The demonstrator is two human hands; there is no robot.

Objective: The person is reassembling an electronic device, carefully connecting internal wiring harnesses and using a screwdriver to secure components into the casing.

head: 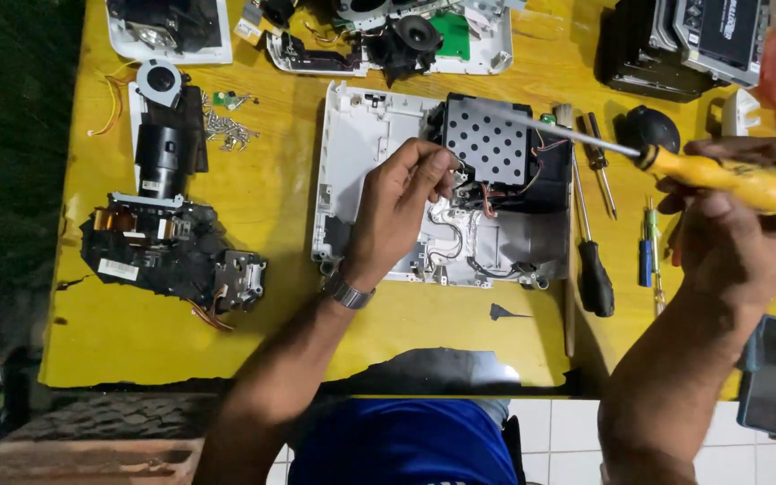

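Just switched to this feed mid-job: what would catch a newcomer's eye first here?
The bright yellow table, then the opened white device shell at its centre, where the left hand pinches at the wiring beside a perforated metal plate. At right, the right hand holds a yellow-handled screwdriver, shaft aimed at that plate. A dismantled black lens assembly lies at left.

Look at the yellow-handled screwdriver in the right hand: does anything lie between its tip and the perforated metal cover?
Nothing visible does. The screwdriver shaft reaches over the perforated metal cover; the left hand sits lower, beside it.
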